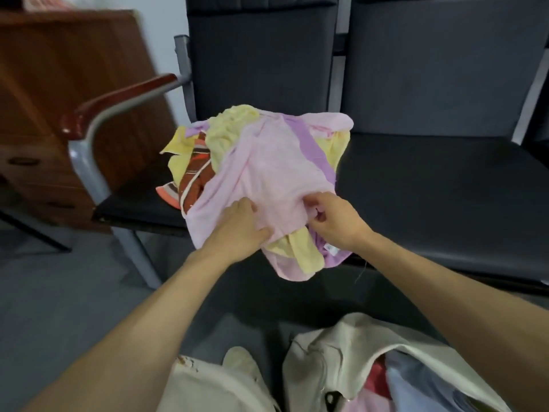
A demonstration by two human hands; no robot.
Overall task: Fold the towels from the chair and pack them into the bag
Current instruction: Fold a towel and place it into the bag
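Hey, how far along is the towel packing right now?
Done: the bag already holds some coloured cloth. In hand: left hand and right hand grip the pink towel. Left: it, plus the yellow towel and striped towel, lie crumpled on the chair.

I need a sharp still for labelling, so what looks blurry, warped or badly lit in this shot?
Head view: cabinet and armrest at left smeared by motion blur; pink towel, left hand and right hand fairly sharp; wide lens bows the chair edges at right; light soft and even, little glare.
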